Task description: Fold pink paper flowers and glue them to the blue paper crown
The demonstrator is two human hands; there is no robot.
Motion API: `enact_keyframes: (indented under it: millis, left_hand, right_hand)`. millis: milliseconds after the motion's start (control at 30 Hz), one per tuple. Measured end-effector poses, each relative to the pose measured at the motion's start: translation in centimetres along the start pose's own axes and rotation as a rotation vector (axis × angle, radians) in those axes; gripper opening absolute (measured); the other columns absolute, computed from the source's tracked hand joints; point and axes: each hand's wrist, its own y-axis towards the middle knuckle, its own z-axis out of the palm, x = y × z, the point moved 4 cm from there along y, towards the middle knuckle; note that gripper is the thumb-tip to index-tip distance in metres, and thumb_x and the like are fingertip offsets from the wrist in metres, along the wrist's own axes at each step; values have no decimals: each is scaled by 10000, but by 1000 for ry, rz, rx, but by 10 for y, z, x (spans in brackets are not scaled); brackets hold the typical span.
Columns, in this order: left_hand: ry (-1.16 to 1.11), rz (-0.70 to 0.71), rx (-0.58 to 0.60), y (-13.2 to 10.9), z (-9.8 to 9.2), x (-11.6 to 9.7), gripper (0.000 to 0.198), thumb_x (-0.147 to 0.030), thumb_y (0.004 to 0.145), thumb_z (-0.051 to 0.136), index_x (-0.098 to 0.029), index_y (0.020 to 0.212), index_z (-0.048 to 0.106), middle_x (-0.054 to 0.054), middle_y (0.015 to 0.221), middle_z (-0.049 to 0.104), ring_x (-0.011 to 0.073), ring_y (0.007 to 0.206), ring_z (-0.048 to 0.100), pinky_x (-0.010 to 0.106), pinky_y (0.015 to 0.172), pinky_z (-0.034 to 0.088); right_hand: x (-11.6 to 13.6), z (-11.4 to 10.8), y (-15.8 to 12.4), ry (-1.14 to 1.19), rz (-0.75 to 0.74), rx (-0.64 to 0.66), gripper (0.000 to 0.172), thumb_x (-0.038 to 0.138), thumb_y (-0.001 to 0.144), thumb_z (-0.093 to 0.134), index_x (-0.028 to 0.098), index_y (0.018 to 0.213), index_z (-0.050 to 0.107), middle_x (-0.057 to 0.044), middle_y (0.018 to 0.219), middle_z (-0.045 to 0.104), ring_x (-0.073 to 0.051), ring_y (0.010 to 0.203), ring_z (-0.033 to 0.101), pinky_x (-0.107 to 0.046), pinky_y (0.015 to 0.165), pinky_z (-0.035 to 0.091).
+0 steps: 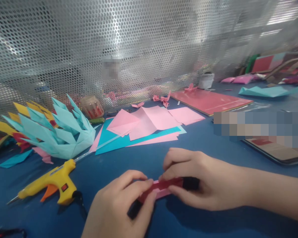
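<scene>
Paper strip (162, 191), perhaps part-folded but blurred, sits over the table (125, 161) in front, pinched by the nearly closed left hand (120, 201) and right hand (201, 178); pink sheets (160, 117) beyond lie flat or lightly creased.

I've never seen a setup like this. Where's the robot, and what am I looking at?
There is no robot: these are a person's bare hands, seen from a camera worn on that person's head, looking forward and down. The left hand and the right hand pinch a small folded pink paper between them. On the blue tabletop lies a yellow glue gun. Behind it stands a spiky light-blue folded-paper piece. Farther back, pale pink sheets lie partly over a bright blue sheet. A perforated metal screen rises behind.
</scene>
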Motion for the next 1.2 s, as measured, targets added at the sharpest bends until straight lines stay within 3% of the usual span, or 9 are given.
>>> enact_keyframes:
  millis: [133,400,533,733,933,1033,1200]
  left_hand:
    - [54,58,63,-4,5,4,161,-159,851,544,-266,849,665,-32,872,665,110,712,647,206,625,497]
    - [231,251,84,-4,6,-6,229,-143,911,433,-204,834,640,5,697,597,139,629,592,219,552,473]
    - [285,286,104,-4,6,-8,268,-114,915,396,-192,805,628,11,674,574,142,608,574,218,531,460]
    - [305,300,94,-4,9,-7,262,-75,889,410,-188,755,604,13,651,536,160,572,524,252,488,415]
    - [338,382,94,-3,9,-11,262,-31,849,409,-144,949,624,21,644,533,172,547,492,271,458,371]
    - [393,448,76,-1,7,-15,299,-3,837,372,-138,812,637,22,592,534,168,510,482,273,444,373]
    - [389,572,52,-2,5,-21,321,1,817,375,-84,881,678,51,627,612,196,579,553,334,564,488]
  right_hand:
    - [-1,3,-1,-51,-40,-21,140,117,855,589,85,889,721,-85,860,595,-121,774,568,-183,709,461]
    - [4,-3,1,-156,-126,118,180,78,892,525,90,873,703,-81,828,622,-152,778,536,-218,707,446]
    - [6,-5,2,-201,-150,116,170,86,901,518,77,915,687,-80,824,634,-160,772,516,-232,698,429]
    - [9,-2,4,-301,-171,217,154,76,894,525,97,831,664,-60,801,603,-159,742,470,-242,649,403]
    - [10,-1,6,-401,-200,231,211,92,899,520,90,730,645,-44,728,558,-145,676,462,-242,609,379]
    - [9,-2,3,-432,-141,238,158,117,880,533,133,814,676,-19,729,574,-141,648,499,-256,617,382]
    - [11,-3,-4,-445,5,280,164,228,870,550,228,958,688,8,792,637,-134,614,583,-271,579,389]
